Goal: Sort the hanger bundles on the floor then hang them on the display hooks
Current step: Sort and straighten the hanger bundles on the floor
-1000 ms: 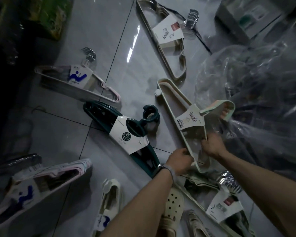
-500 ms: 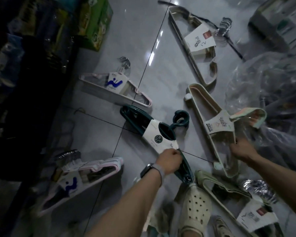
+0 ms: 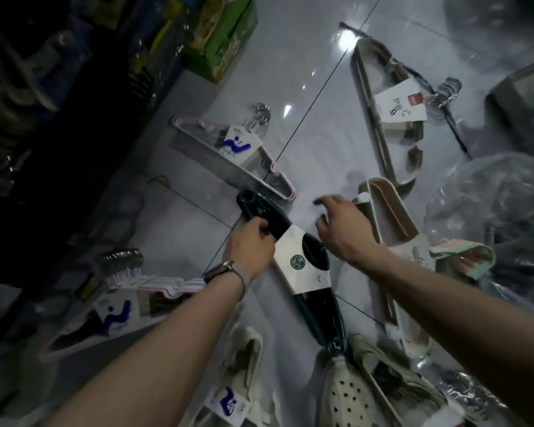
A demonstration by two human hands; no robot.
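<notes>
Left hand [image 3: 249, 241] grips the one dark-green plastic hanger bundle [image 3: 293, 260]; right hand [image 3: 341, 229] hovers open, holding nothing. Three pinkish bundles with blue-logo cards and three cream ones lie around on a glossy grey tile floor [image 3: 315, 143], dim shop.

One head-worn wide-angle view looks steeply down, close over the tiled floor [image 3: 305, 155]; both forearms enter from the bottom edge.

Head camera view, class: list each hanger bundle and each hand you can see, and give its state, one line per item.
dark green hanger bundle: on floor, gripped by left hand
left hand: closed on bundle
right hand: open, hovering over bundle's hook side
pink hanger bundle: flat on floor, untouched
cream hanger bundle: on floor, released
beige hanger bundle: flat, untouched
</notes>
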